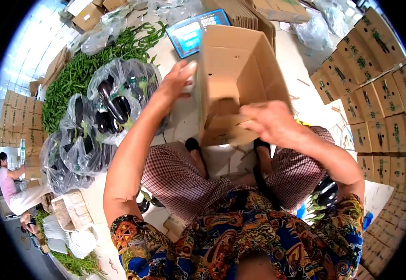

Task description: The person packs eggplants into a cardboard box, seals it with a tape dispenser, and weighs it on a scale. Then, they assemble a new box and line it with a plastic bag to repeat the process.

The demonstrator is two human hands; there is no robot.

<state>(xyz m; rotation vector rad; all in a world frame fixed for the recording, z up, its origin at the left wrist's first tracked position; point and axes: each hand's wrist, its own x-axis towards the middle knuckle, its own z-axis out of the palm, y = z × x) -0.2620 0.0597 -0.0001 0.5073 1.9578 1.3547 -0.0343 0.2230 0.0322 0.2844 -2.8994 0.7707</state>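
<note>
An open-topped cardboard box (221, 63) stands in front of me, between my knees and a blue-framed screen panel. My right hand (273, 122) has its fingers curled over the near edge of this box, by a folded-in flap; motion smears it a little. Beside the box's left wall, my left hand (176, 83) has its fingers stretched out and apart, with nothing in it. A narrow gap shows between those fingers and the cardboard. Inside, the visible part of the box holds only its brown walls and flap.
Clear plastic bags of eggplants (114, 107) lie to the left, beside a heap of green peppers (72, 84). The blue-framed panel (186, 37) and flattened cardboard (242, 16) are beyond the box. Stacked cartons (376, 95) line the right. A person (14, 182) sits far left.
</note>
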